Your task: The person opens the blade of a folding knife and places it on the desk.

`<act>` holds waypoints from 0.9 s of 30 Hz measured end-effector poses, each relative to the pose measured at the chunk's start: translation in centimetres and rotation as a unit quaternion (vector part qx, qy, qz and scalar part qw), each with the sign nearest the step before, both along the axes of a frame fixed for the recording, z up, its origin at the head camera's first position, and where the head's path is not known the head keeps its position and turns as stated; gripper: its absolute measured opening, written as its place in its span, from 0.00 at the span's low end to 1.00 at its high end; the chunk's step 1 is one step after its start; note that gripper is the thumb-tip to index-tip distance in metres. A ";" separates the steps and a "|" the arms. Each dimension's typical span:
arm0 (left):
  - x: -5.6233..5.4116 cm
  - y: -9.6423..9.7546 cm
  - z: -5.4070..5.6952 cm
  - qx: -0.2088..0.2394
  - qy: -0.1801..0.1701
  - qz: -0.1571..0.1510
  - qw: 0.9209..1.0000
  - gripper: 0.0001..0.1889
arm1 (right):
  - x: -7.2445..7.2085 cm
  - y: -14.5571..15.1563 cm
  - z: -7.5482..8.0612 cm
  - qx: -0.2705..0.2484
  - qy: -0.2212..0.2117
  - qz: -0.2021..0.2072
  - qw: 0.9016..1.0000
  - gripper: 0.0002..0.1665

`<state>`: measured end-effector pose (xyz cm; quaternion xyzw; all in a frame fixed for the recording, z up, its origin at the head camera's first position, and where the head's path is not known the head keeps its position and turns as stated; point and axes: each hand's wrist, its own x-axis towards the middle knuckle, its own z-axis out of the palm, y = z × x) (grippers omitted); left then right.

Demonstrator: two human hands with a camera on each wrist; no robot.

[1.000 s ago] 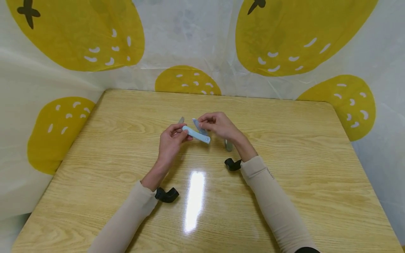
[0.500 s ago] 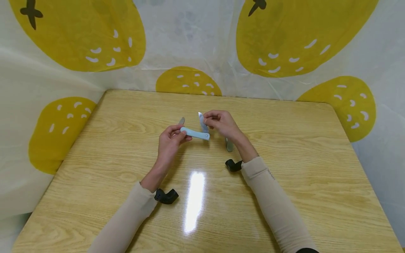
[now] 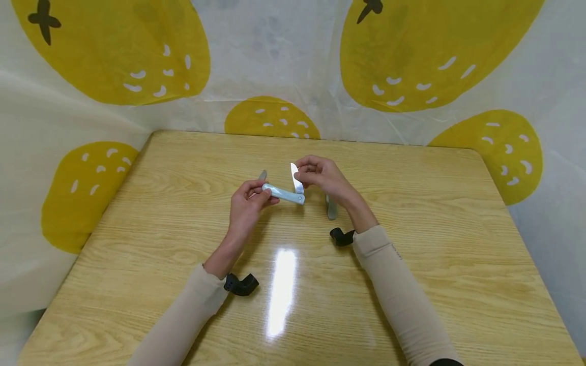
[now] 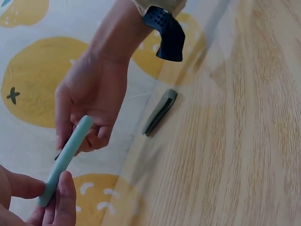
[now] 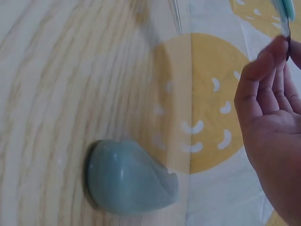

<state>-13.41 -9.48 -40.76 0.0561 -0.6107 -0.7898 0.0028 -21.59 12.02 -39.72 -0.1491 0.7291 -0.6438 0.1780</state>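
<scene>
A folding knife with a pale blue handle [image 3: 284, 194] is held over the table between both hands. My left hand [image 3: 247, 203] grips the handle's end between thumb and fingers. My right hand [image 3: 327, 178] pinches the shiny blade [image 3: 298, 186], which stands out at a steep angle from the handle's pivot end. In the left wrist view the handle [image 4: 70, 150] is seen edge-on, and the right hand [image 4: 96, 94] covers most of the blade. The right wrist view has the right hand [image 5: 277, 108] pinching the blade at the upper right.
On the wooden table [image 3: 412, 284], a grey-green object [image 3: 331, 208] with a slot along it lies beneath the right forearm. A slim grey metal piece [image 3: 263, 175] lies behind the left hand. Patterned sheeting [image 3: 274, 61] borders the table at the back and sides.
The blade has swung upward and away from the handle, widening the angle between them. My right hand has moved slightly up and right with it; the left hand has barely moved.
</scene>
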 end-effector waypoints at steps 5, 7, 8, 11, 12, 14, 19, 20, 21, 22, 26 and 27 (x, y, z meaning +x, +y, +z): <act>0.1 -0.3 0.1 -0.023 -0.005 -0.018 1.000 0.16 | -0.1 0.1 -0.2 0.001 -0.002 0.010 1.000 0.17; 0.1 -0.4 0.1 -0.040 -0.005 -0.028 0.999 0.15 | 0.0 0.1 -0.2 0.004 -0.001 0.006 1.000 0.17; 0.1 -0.5 0.1 -0.050 -0.004 -0.035 0.998 0.14 | 0.0 0.1 -0.2 0.004 -0.002 0.003 1.000 0.17; 0.1 -0.8 0.2 -0.085 0.001 -0.053 0.995 0.15 | 0.0 0.1 0.0 0.008 0.002 -0.006 1.000 0.18; 0.0 -0.9 0.2 -0.100 0.005 -0.058 0.993 0.16 | 0.0 0.1 0.0 0.010 0.004 -0.009 1.000 0.18; 0.0 -1.2 0.1 -0.132 0.016 -0.068 0.989 0.18 | -0.1 0.0 0.1 0.012 0.006 -0.012 1.000 0.18; -0.4 -1.5 0.1 -0.180 0.042 -0.087 0.979 0.20 | -0.2 0.0 0.3 0.018 0.015 -0.009 1.000 0.18; -0.4 -1.6 0.0 -0.180 0.043 -0.092 0.978 0.20 | -0.3 0.0 0.4 0.021 0.017 -0.009 1.000 0.18; -0.4 -1.6 0.0 -0.176 0.042 -0.097 0.979 0.20 | -0.2 0.0 0.4 0.024 0.018 -0.009 0.999 0.18; -0.5 -1.6 -0.1 -0.173 0.041 -0.103 0.979 0.20 | -0.2 0.0 0.5 0.028 0.019 -0.009 0.999 0.18; -0.6 -1.8 -0.2 -0.156 0.033 -0.119 0.980 0.19 | -0.1 0.1 0.6 0.036 0.019 -0.012 0.999 0.17; -0.6 -1.8 -0.2 -0.152 0.033 -0.121 0.980 0.19 | -0.1 0.1 0.6 0.035 0.020 -0.012 0.999 0.17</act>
